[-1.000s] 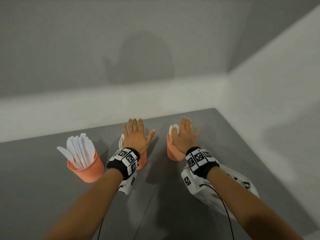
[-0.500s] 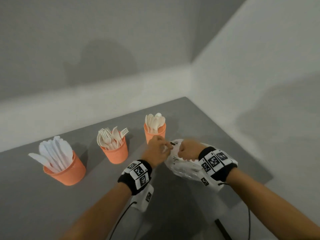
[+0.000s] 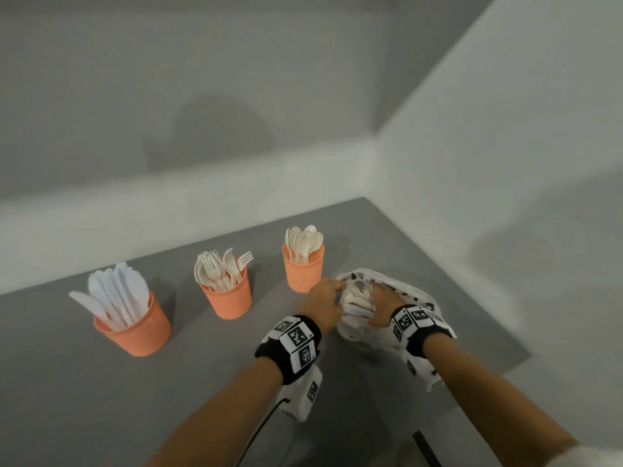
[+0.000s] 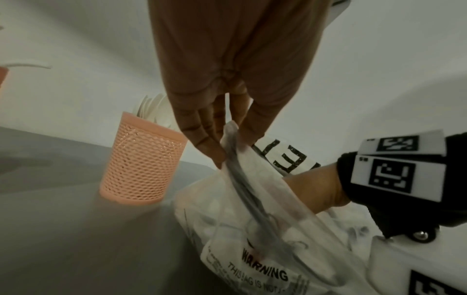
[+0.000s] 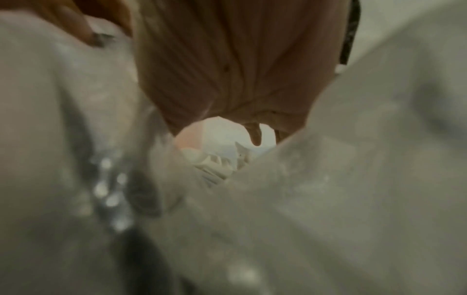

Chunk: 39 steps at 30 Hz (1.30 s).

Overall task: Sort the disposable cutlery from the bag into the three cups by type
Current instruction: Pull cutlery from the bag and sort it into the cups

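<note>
Since a second ago, when both hands were held flat and spread above the cups, they have been brought down to the bag [image 3: 404,291] at the right of the counter [image 3: 67,416]. Half a second ago the bag's mouth was being pinched by both; now it is being held open by the left hand [image 3: 325,303] alone, a fold of the clear plastic pinched between thumb and fingers [image 4: 202,137], as the left wrist view shows. The right hand [image 3: 382,306] is pushed inside the bag; the fingers are curled downward over a heap of white cutlery [image 3: 357,303], but whether a piece is gripped cannot be told, the right wrist view being blurred by plastic. By this a fresh pick is judged to be under way, so sorting is not finished.

Three orange cups stand in a row to the left of the bag. The left cup [image 3: 135,328] is filled with knives [image 3: 114,298], the middle cup [image 3: 229,298] with forks [image 3: 219,267], and the right cup [image 3: 303,269], just beside the bag, with spoons [image 3: 305,242]. Each holds one type only, handles down. The rest of the cutlery lies loose in the bag, which rests crumpled on the counter; its types cannot be told apart through the plastic.
</note>
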{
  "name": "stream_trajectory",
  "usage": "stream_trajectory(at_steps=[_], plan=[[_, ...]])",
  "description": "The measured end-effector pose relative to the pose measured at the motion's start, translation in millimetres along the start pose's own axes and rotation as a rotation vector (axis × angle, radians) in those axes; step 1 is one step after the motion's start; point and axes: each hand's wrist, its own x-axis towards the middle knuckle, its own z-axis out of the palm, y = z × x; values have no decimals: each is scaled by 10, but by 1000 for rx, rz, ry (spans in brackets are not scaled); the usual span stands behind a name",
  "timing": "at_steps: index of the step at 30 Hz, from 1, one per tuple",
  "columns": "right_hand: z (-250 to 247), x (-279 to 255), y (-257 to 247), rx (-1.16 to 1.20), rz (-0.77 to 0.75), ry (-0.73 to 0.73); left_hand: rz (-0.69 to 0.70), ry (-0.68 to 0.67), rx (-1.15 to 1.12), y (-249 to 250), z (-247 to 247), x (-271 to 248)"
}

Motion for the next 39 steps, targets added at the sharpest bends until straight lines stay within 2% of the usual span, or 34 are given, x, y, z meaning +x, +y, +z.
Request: stream_trajectory(at_steps=[5, 9, 17, 21, 23, 32, 36, 39], plan=[[44, 79, 97, 40, 82, -34, 1, -12, 18, -19, -21, -20], [48, 115, 26, 72, 36, -144, -6, 0, 27, -63, -55, -14], [21, 67, -38, 21, -93, -106, -75, 34, -19, -126, -68, 48], [60, 45, -20, 119, -97, -67, -88, 44, -45, -142, -54, 73], [79, 26, 0, 86, -133, -50, -87, 35, -44, -144, -57, 74], [150, 176, 35, 82, 8, -187, -84, -5, -29, -131, -49, 51], [129, 153, -18, 104, 25, -219, -93, 1, -29, -139, -77, 59], [163, 168, 52, 120, -29, -173, -99, 22, -29, -123, -69, 73]])
